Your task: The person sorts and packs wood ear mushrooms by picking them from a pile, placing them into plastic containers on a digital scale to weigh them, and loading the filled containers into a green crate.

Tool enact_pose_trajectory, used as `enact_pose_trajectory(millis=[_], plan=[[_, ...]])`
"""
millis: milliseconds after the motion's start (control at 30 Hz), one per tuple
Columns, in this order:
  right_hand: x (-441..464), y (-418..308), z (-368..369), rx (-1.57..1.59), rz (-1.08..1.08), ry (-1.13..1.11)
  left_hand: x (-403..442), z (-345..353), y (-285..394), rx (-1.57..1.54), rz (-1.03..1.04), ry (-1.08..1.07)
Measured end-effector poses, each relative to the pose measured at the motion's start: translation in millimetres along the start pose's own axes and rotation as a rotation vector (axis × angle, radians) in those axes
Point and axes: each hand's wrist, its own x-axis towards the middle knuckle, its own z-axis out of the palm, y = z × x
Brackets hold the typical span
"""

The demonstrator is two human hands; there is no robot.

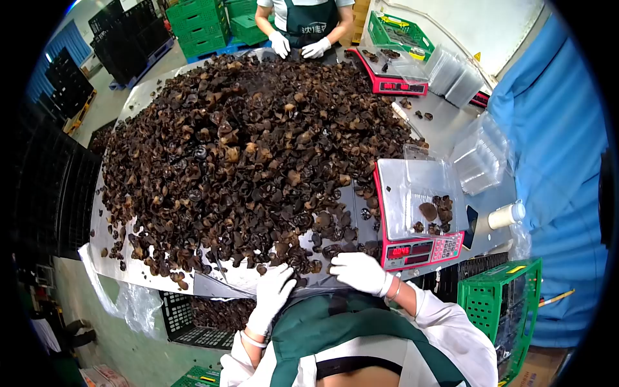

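Where the front edge of the grey metal counter (pixel 135 271) meets the wearer's dark-green apron (pixel 387 322), two white-gloved hands lie at the near margin of the material. The left hand (pixel 272 297) and the right hand (pixel 358 271) are apart from each other, close to dark-brown, crinkled, fungus-like pieces (pixel 303 261); whether either pinches a piece cannot be told. Handling is probably best confined to this thin fringe, a few pieces at a time, spread flat so that each can be inspected. A light fingertip touch seems advisable, since such frilled pieces may tear or cling together; those nearest the edge are better drawn inward lest they fall. Beside the right hand stands a red-and-white digital scale (pixel 412 252) with lit figures, bearing a clear plastic tray (pixel 435 184) that contains a small portion of pieces (pixel 443 209); a sleeve brushing it might disturb the reading. Beyond, a broad brown heap (pixel 245 148) covers much of the counter. At the far side are a co-worker's white-gloved hands (pixel 280 44), near a second red scale (pixel 400 86).
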Motion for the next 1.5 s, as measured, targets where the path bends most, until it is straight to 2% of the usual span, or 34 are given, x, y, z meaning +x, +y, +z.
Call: enact_pose_trajectory(millis=[33, 67, 100, 167, 233, 367, 400, 433, 500, 567, 600, 633, 700, 733, 767, 833, 867, 900, 933, 1000, 1033, 1100, 1133, 1167, 1233, 1267, 1333, 1367, 1400, 1433, 1467, 1500], plan=[[-1.0, 4.4, -5.5, 0.075, 0.034, 0.116, 1.7, 1.3, -2.6, 0.014, 0.008, 0.038], [-2.2, 8.6, -13.6, 0.009, 0.048, 0.243, 5.4, 2.1, -5.9, -0.022, -0.011, 0.07], [-2.0, 11.3, -25.3, 0.007, 0.159, 0.232, 11.1, 2.9, -7.6, -0.056, -0.029, 0.104], [0.0, 13.5, -39.3, 0.282, 0.399, 0.424, 23.5, 7.2, -6.1, 0.015, -0.028, 0.148], [1.5, 13.9, -43.6, 0.296, 0.51, 0.476, 36.3, 10.2, 0.3, 0.095, 0.016, 0.091], [2.0, 8.2, -12.8, 0.336, 0.533, 0.396, 52.5, 22.4, 10.1, 0.209, 0.004, -0.084], [0.0, 7.6, -2.9, 0.232, 0.437, 0.335, 54.2, 24.2, 11.2, 0.207, 0.004, -0.086], [-2.3, 7.4, 10.5, -0.01, 0.385, 0.266, 55.6, 25.6, 11.9, 0.202, -0.01, -0.104], [-3.4, 10.1, 29.8, -0.101, 0.433, 0.189, 53.9, 29.9, 9.0, 0.194, -0.026, -0.124], [-4.5, 16.2, 39.6, -0.074, 0.442, 0.177, 49.5, 35.3, -1.8, 0.07, -0.006, -0.035], [-3.8, 18.8, 37.0, 0.022, 0.447, 0.215, 48.5, 35.9, -2.0, 0.025, 0.023, 0.094], [-2.7, 20.6, 35.0, 0.119, 0.453, 0.251, 46.7, 34.8, -3.6, 0.028, 0.021, 0.094], [-1.8, 22.7, 31.6, 0.334, 0.418, 0.408, 43.3, 30.0, -6.1, -0.444, -0.257, 0.196], [-1.6, 26.5, 31.5, 0.42, 0.414, 0.412, 41.9, 21.6, -5.2, -0.592, -0.464, 0.115], [-1.1, 29.6, 32.0, 0.505, 0.408, 0.414, 35.1, 20.8, -16.0, -0.91, -0.624, 0.03], [6.1, 22.7, 24.6, 0.531, 0.423, 0.352, 32.3, 22.6, -18.8, -1.383, -0.811, 0.131], [10.1, 19.0, 23.3, 0.554, 0.439, 0.295, 29.2, 24.1, -21.7, -1.383, -0.813, 0.136], [15.3, 14.9, 26.0, 0.374, 0.379, 0.274, 25.2, 25.2, -24.4, -1.571, -0.826, 0.147], [19.6, 6.9, 30.1, 0.231, 0.409, 0.253, 21.9, 26.7, -27.1, -1.759, -0.834, 0.157], [29.1, -0.3, 40.7, 0.015, 0.415, 0.232, 21.2, 29.5, -29.0, -1.79, -0.843, 0.152], [29.6, 3.3, 45.2, 0.016, 0.412, 0.231, 22.1, 29.0, -28.4, -1.822, -0.85, 0.146], [32.9, 11.2, 54.3, 0.128, 0.413, 0.202, 23.7, 17.6, -23.6, -1.819, -0.836, 0.155], [33.9, 17.0, 57.4, 0.195, 0.334, 0.365, 24.0, 12.7, -20.7, -1.818, -0.827, 0.159], [30.8, 24.6, 57.4, 0.454, 0.346, 0.413, 14.2, 8.4, -29.0, -1.802, -0.788, 0.201], [31.3, 26.1, 39.5, 0.807, 0.47, 0.359, -1.6, -5.1, -38.8, -1.783, -0.747, 0.331], [25.3, 24.9, 17.5, 1.288, 0.739, 0.167, -11.9, -16.2, -45.2, -1.79, -0.788, 0.398], [15.4, 29.4, 11.9, 1.643, 0.699, 0.265, -34.0, -40.1, -50.6, -1.447, -0.742, 0.393], [11.5, 28.9, 7.9, 1.789, 0.65, 0.331, -45.4, -48.3, -54.1, -1.417, -0.723, 0.454], [6.2, 34.4, 9.5, 1.862, 0.662, 0.326, -57.0, -56.5, -57.7, -1.385, -0.703, 0.514], [7.2, 28.8, -0.1, 1.842, 0.615, 0.346, -75.2, -60.9, -75.1, -1.639, -0.735, 0.64], [6.5, 27.7, -7.9, 1.635, 0.711, 0.268, -91.8, -64.1, -91.0, -1.655, -0.676, 0.775], [5.5, 26.3, -14.2, 1.425, 0.796, 0.191, -96.7, -84.4, -73.8, -1.567, -0.61, 0.777]])
